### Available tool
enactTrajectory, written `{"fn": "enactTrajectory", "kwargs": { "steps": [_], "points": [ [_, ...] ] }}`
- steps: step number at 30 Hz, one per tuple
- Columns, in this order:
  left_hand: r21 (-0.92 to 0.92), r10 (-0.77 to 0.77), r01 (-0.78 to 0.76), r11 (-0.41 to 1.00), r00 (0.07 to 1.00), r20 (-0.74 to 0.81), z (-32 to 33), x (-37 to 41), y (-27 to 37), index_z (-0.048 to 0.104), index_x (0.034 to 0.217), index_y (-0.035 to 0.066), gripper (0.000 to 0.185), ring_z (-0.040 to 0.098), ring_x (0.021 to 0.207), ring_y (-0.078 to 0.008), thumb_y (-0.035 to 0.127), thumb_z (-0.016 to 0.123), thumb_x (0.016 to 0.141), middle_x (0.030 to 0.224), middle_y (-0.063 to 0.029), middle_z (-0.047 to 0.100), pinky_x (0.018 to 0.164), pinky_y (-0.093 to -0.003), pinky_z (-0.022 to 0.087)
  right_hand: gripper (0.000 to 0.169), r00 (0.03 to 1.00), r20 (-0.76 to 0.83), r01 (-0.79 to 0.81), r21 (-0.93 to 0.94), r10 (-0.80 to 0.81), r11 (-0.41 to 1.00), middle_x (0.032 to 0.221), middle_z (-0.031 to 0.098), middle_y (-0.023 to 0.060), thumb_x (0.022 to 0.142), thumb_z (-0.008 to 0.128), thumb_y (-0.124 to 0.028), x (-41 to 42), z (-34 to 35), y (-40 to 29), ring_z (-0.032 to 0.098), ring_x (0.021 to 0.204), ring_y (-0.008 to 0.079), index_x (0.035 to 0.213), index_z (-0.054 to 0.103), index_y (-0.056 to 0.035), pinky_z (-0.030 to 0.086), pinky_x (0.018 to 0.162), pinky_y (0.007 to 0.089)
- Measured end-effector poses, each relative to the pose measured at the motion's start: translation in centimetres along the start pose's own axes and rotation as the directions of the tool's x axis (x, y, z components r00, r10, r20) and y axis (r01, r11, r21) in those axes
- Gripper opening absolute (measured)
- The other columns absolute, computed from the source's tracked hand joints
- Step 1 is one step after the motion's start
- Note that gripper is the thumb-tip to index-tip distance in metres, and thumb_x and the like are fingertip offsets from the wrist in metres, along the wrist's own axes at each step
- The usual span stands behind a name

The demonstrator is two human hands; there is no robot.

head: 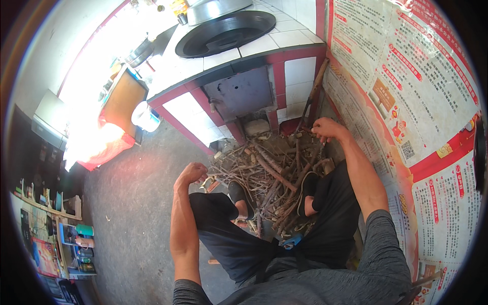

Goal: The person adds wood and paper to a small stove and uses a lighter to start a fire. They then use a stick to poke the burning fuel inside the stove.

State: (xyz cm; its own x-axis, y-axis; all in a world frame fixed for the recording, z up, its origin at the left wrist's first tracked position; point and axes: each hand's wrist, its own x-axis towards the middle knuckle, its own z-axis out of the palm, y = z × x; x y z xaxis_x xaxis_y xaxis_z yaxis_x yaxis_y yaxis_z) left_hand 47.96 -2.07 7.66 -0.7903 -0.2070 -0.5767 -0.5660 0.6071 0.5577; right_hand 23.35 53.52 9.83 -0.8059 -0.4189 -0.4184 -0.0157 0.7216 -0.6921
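Note:
My left hand [193, 173] hangs above my left knee with its fingers loosely bent; no held thing shows in it. Beside the right wall, my right hand [326, 129] has its fingertips at the end of a short dark stick [307, 129]; whether it grips the stick cannot be told. A heap of dry twigs and sticks [263, 171] covers the floor between my feet. Behind the heap stands a tiled stove [301, 72] with a closed metal door [244, 91] and a low opening [256, 125] beneath it. A large black wok [227, 33] is set into its top.
A long branch [317, 82] leans in the corner by the printed wall sheets [419, 87]. Near the right hand lies a red dustpan-like object [291, 126]. A white bucket [146, 117] stands left of the stove, beside a wooden cabinet [124, 101]. Shelves [61, 225] line the far left.

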Motion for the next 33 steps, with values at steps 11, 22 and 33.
{"fn": "enactTrajectory", "kwargs": {
  "steps": [11,22,33],
  "points": [
    [0.001,0.003,-0.003,1.000,1.000,-0.003,0.09,-0.05,0.23,0.072,0.119,-0.001,0.032,0.079,0.088,-0.0236,0.022,0.061,0.100,0.102,-0.0157,0.080,0.071,-0.0362,0.064,0.034,1.000,0.000,-0.001,0.026,0.001,1.000,0.091,0.074,0.0147,0.099,0.067,-0.026,0.06,0.04,0.26,0.076,0.073,0.0249,0.114,0.070,0.0037,0.060,0.054,0.0398],
    [0.012,-0.002,0.002,1.000,1.000,-0.004,0.10,-0.16,0.33,0.073,0.120,0.000,0.032,0.078,0.091,-0.0237,0.022,0.060,0.101,0.103,-0.0153,0.080,0.072,-0.0366,0.064,0.032,1.000,0.021,0.012,0.018,-0.013,1.000,0.088,0.073,0.0148,0.103,0.064,-0.024,-0.03,0.16,0.00,0.075,0.072,0.0249,0.114,0.068,0.0054,0.058,0.052,0.0409],
    [-0.009,0.005,-0.005,1.000,1.000,-0.006,0.03,0.11,-0.23,0.073,0.119,0.000,0.032,0.078,0.089,-0.0241,0.024,0.061,0.101,0.102,-0.0147,0.080,0.071,-0.0375,0.063,0.032,1.000,0.019,0.023,0.026,-0.023,0.999,0.088,0.073,0.0145,0.102,0.065,-0.024,0.33,0.21,0.21,0.075,0.069,0.0246,0.113,0.068,0.0054,0.058,0.051,0.0402]
  ]
}}
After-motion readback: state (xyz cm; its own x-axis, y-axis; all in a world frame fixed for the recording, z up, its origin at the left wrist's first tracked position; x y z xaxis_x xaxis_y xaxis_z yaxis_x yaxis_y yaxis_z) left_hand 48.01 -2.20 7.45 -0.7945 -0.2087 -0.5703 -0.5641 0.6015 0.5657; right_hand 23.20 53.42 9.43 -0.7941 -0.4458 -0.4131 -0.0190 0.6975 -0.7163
